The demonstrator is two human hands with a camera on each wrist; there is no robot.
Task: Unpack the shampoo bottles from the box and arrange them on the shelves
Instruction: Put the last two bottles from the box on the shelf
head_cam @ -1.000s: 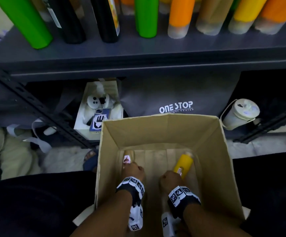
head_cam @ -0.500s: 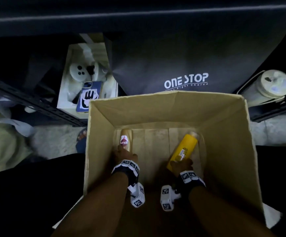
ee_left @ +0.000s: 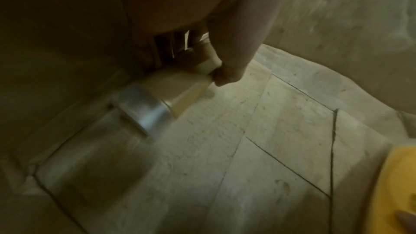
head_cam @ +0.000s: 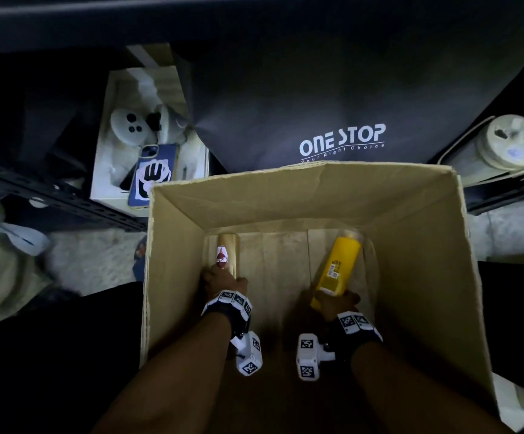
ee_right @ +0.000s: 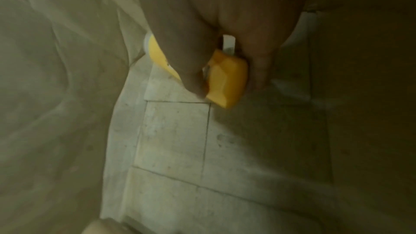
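Both my hands reach deep into an open cardboard box (head_cam: 436,245). My left hand (head_cam: 221,281) grips a beige shampoo bottle (head_cam: 227,250) with a red Sunsilk label at the box's left wall; in the left wrist view its silver cap (ee_left: 144,108) points down toward the box floor. My right hand (head_cam: 332,303) grips the lower end of a yellow shampoo bottle (head_cam: 339,266) with a barcode label, tilted toward the far right corner. The right wrist view shows my fingers (ee_right: 186,70) curled round the yellow bottle (ee_right: 227,81).
A dark shelf edge (head_cam: 254,14) runs across the top. Behind the box hangs a dark "ONE STOP" bag (head_cam: 342,142). A white box holding a controller and a blue phone (head_cam: 151,177) sits at left, a white capped container (head_cam: 502,148) at right. A metal rail (head_cam: 51,198) crosses the left.
The view has tipped down, so the shelf bottles have left the picture. Both hands have sunk lower along their bottles and the yellow bottle stands more upright, showing more of its length.
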